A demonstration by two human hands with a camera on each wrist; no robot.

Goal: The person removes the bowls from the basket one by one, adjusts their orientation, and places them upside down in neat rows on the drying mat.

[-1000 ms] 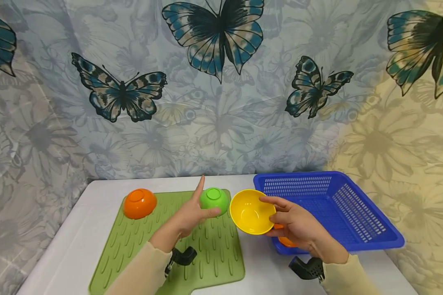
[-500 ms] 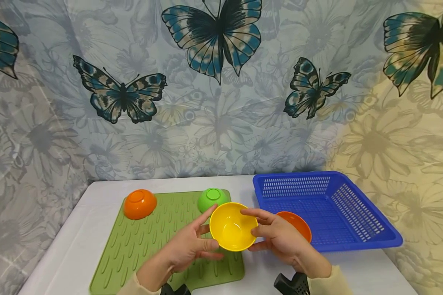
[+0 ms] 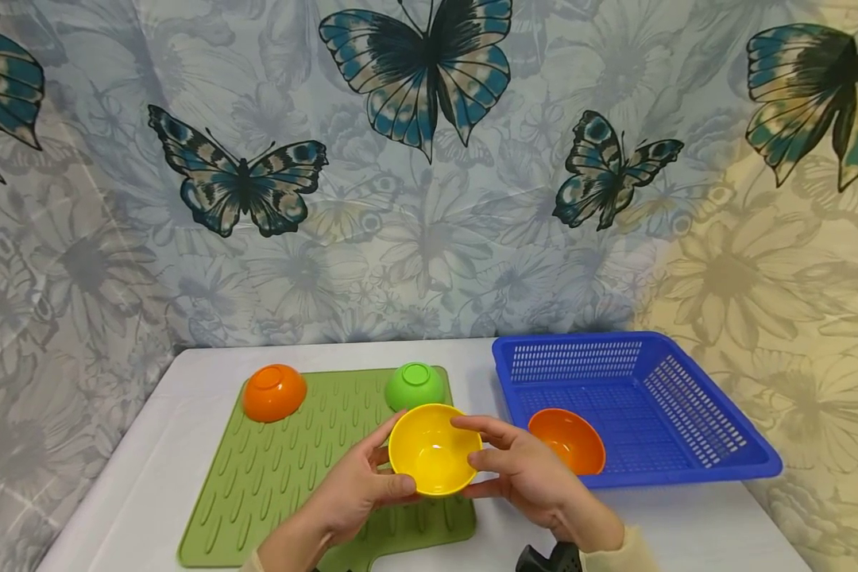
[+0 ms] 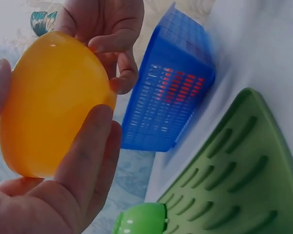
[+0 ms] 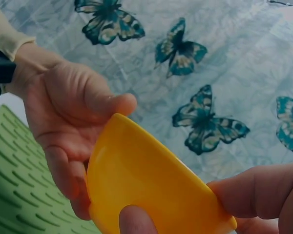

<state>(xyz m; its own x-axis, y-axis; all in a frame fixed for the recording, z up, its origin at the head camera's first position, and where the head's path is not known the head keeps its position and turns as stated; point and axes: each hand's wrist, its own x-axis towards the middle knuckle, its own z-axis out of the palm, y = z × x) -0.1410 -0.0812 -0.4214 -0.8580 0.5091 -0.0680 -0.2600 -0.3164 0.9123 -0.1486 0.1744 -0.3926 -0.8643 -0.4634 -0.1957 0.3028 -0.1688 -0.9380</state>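
Where hands [image 3: 356, 490] curve, fingers [image 3: 496, 459] hold the yellow bowl [image 3: 432, 454].

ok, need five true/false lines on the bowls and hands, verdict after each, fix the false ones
1. The left hand and right hand both hold the yellow bowl. True.
2. The green bowl sits mouth up. False: the green bowl is upside down.
3. An orange bowl is in the blue basket. True.
4. The green mat is in the blue basket. False: the green mat lies on the white table.
5. The yellow bowl's inside shows in the head view. True.
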